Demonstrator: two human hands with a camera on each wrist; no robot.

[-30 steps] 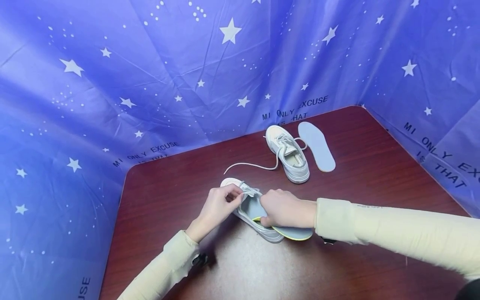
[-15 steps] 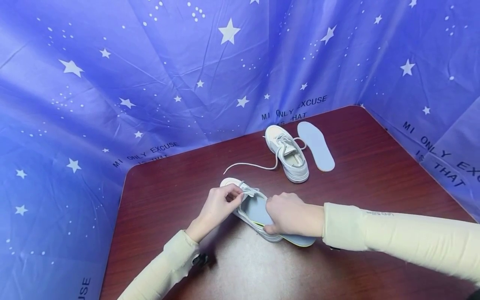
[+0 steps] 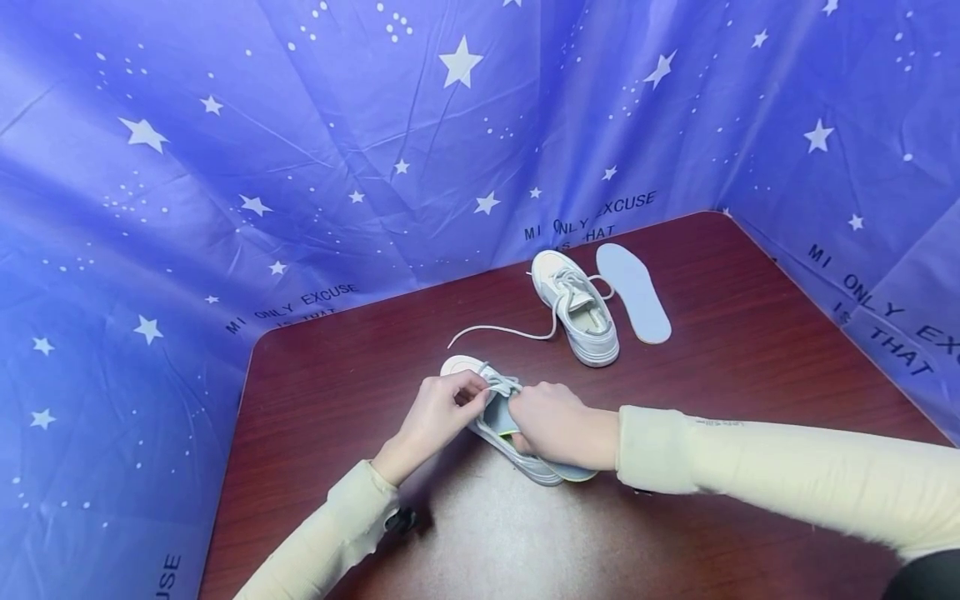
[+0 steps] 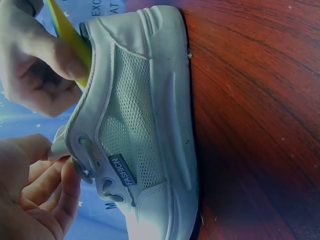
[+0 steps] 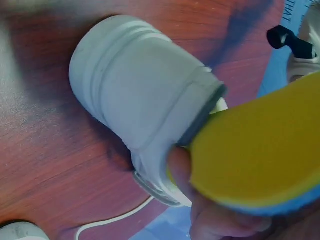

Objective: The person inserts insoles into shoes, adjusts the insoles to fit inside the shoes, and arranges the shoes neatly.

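Note:
A white sneaker [image 4: 130,100] with a mesh side stands on the table, its toe pointing away to the left. My left hand [image 3: 435,412] pinches the sneaker's tongue [image 4: 60,144] just above the laces. With my right hand [image 3: 558,425] I grip an insole [image 5: 255,145], grey-blue on top and yellow underneath. Its front part lies inside the shoe opening, and its heel end sticks out over the shoe's heel collar. The right thumb presses along the yellow underside at the collar in the right wrist view. The insole's front tip is hidden inside the shoe.
Farther back on the reddish-brown table [image 3: 360,367] stands a second white sneaker [image 3: 592,346], its loose lace [image 3: 502,330] trailing left. Beside that shoe lies another light grey-blue insole [image 3: 633,292]. A blue curtain [image 3: 337,150] with stars hangs behind the table.
My right hand first drew slightly back to the right, then moved left toward the shoe. Less of the insole now sticks out behind the heel. The left hand stays at the tongue.

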